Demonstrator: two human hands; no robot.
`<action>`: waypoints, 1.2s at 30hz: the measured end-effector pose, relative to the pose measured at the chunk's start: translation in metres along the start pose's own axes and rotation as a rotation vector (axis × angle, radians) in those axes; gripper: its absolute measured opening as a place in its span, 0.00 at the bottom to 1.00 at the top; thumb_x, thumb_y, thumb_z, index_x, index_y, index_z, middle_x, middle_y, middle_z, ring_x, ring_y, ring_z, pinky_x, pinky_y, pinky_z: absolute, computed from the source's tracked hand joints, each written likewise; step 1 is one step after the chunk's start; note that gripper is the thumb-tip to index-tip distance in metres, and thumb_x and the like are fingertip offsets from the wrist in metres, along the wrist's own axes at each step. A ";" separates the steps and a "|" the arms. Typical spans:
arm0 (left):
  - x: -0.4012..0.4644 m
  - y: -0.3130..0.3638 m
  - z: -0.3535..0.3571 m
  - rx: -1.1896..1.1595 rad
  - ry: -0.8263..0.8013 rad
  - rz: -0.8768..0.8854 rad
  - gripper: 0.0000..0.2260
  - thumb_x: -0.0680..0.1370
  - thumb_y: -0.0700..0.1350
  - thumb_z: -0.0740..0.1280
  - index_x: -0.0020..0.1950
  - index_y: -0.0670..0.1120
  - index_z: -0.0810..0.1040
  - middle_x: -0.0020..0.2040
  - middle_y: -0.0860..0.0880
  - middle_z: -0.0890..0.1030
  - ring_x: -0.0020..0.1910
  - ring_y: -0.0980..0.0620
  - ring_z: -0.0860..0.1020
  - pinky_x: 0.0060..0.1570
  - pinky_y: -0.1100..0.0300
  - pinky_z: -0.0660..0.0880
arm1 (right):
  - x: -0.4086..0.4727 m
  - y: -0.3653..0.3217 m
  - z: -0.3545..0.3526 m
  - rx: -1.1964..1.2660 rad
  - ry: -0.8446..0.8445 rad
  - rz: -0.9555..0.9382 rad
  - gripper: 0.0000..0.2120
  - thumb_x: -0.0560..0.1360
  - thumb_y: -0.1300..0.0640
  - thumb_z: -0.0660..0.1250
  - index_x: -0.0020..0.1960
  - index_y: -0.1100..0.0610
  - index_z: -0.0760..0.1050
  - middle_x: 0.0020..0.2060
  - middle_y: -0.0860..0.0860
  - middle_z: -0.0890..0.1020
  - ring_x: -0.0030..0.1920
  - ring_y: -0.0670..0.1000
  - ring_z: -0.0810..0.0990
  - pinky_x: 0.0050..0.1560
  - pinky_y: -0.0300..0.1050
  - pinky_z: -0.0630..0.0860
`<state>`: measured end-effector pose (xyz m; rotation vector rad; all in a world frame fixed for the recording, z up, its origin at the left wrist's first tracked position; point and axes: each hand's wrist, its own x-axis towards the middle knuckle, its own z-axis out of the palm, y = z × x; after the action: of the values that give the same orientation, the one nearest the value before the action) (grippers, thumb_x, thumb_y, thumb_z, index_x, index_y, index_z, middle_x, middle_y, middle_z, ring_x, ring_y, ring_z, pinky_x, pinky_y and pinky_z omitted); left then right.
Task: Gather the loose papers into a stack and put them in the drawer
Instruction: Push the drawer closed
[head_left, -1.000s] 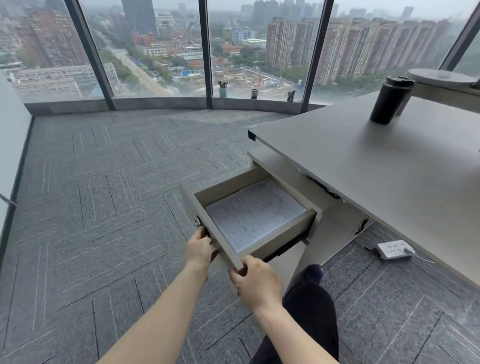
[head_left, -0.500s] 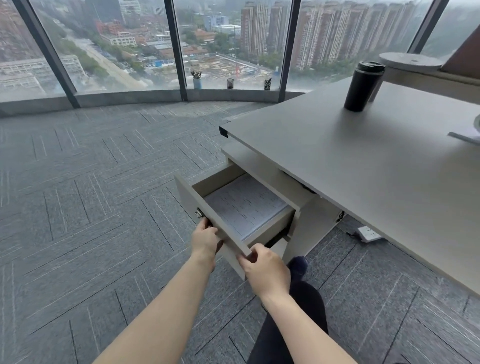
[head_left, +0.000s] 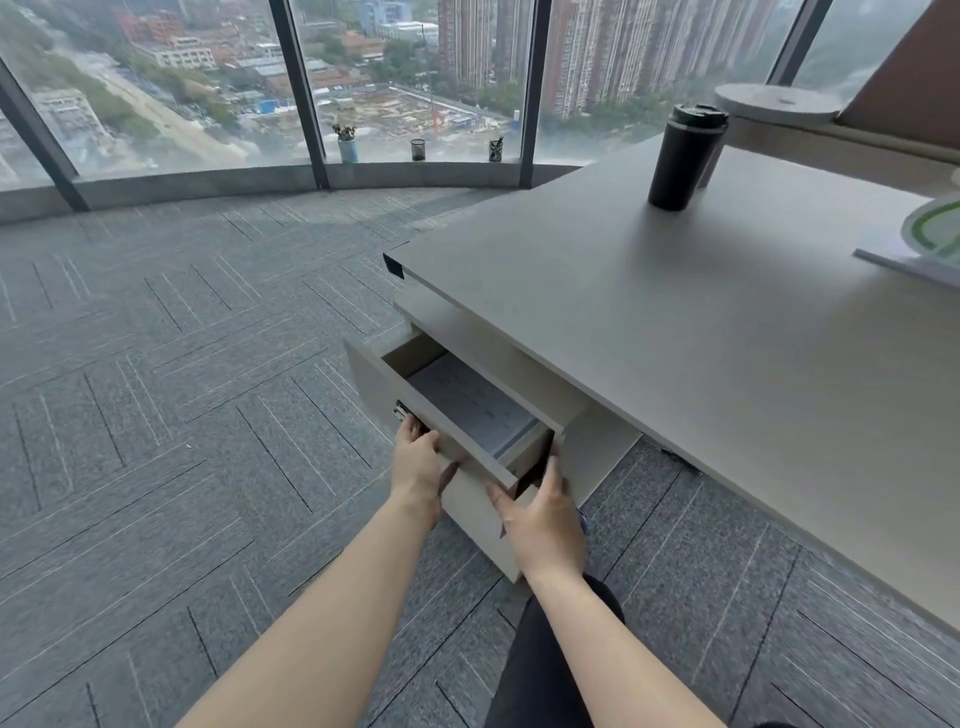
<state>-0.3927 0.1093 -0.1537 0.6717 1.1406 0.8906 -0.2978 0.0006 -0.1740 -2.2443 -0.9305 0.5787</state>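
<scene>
The drawer (head_left: 457, 441) front is gripped by both hands: the left hand (head_left: 418, 462) near the metal handle (head_left: 401, 413), the right hand (head_left: 540, 519) at its corner. The stack of papers (head_left: 470, 402) is seen lying inside the part-open drawer. A black tumbler (head_left: 685, 156) stands on the tabletop (head_left: 649, 322) beyond.

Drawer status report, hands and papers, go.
Left hand and right hand both on the drawer front. Papers lie flat inside; drawer partly open. Nothing blocking it.
</scene>
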 end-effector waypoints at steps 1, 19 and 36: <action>0.004 0.000 0.004 -0.010 0.002 -0.004 0.19 0.81 0.39 0.54 0.69 0.52 0.69 0.62 0.51 0.76 0.60 0.51 0.75 0.57 0.46 0.77 | 0.004 0.001 -0.001 0.026 0.013 0.011 0.46 0.72 0.35 0.66 0.79 0.56 0.51 0.72 0.56 0.69 0.68 0.57 0.72 0.52 0.50 0.75; 0.036 -0.004 0.059 -0.172 -0.038 -0.096 0.15 0.82 0.53 0.56 0.65 0.50 0.72 0.63 0.52 0.71 0.68 0.47 0.69 0.64 0.44 0.73 | 0.066 0.019 -0.001 0.362 0.059 0.080 0.29 0.74 0.47 0.70 0.70 0.55 0.64 0.61 0.53 0.80 0.58 0.56 0.82 0.52 0.48 0.78; 0.037 0.000 0.070 -0.047 -0.138 -0.116 0.29 0.80 0.60 0.54 0.78 0.48 0.60 0.78 0.50 0.61 0.76 0.45 0.62 0.71 0.49 0.66 | 0.077 0.018 -0.018 0.216 0.005 0.104 0.20 0.78 0.47 0.65 0.62 0.61 0.69 0.47 0.55 0.82 0.50 0.60 0.83 0.41 0.43 0.68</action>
<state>-0.3202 0.1406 -0.1509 0.6131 1.0223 0.7589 -0.2281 0.0413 -0.1858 -2.1071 -0.7159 0.6861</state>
